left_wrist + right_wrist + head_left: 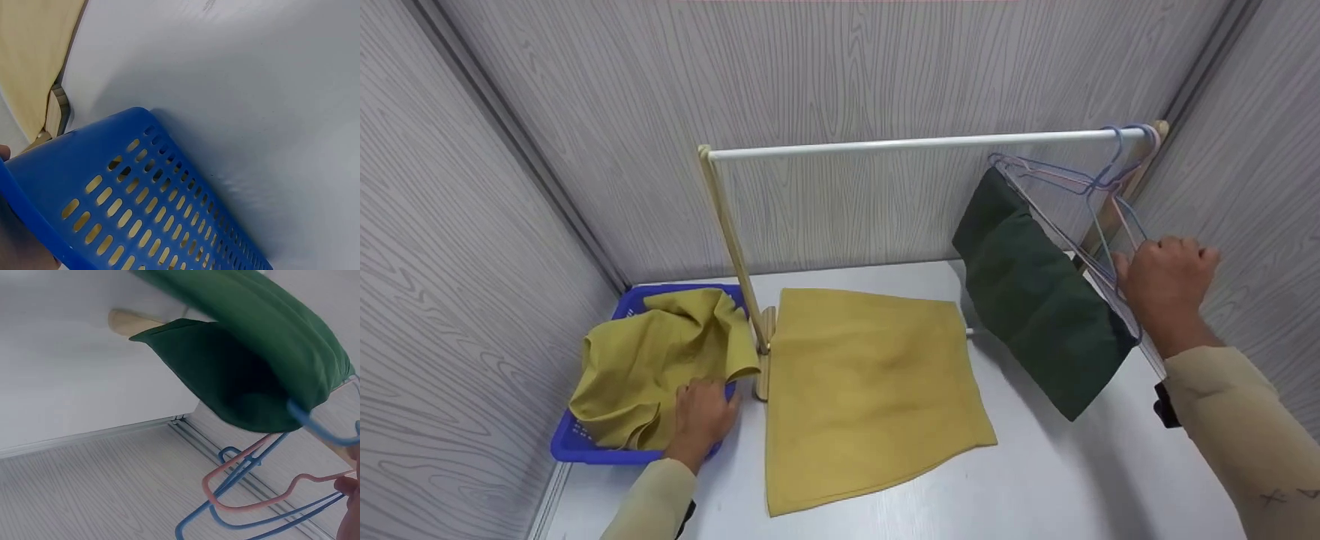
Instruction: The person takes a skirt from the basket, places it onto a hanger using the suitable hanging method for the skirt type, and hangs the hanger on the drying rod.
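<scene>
While reaching across a white worktop [1035,495], gripping left and right

Bears a rack [885,144] at far side, flat yellow cloth [870,390] in the middle, hanging dark green cloth [1027,285] at right, blue basket [615,456] of bunched yellow fabric [652,352] at left, pink and blue hangers [1099,185]. Clasping the basket's near rim in left hand [703,420], hangers in right hand [1170,277].
</scene>
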